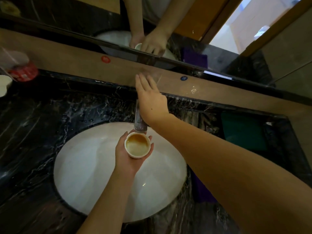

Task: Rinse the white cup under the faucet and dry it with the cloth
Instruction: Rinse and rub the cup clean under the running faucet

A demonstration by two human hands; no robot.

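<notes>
A small white cup (137, 146) with brownish liquid and an orange stain inside rests in my left hand (130, 157), held over the white oval sink (84, 174). The cup sits just below the spout of the metal faucet (139, 120). My right hand (149, 97) reaches over the faucet's base toward the brown back ledge, fingers straight and together, palm down; what lies under it is hidden. No water stream is visible. A green cloth (243, 130) lies on the dark marble counter to the right, and a purple cloth (200, 188) lies beside the sink's right rim.
The black marble counter (33, 124) surrounds the sink. A clear container with a red base (22, 71) and a white object (4, 85) stand at the far left. A mirror (168, 22) runs along the back above the brown ledge with red and blue dots.
</notes>
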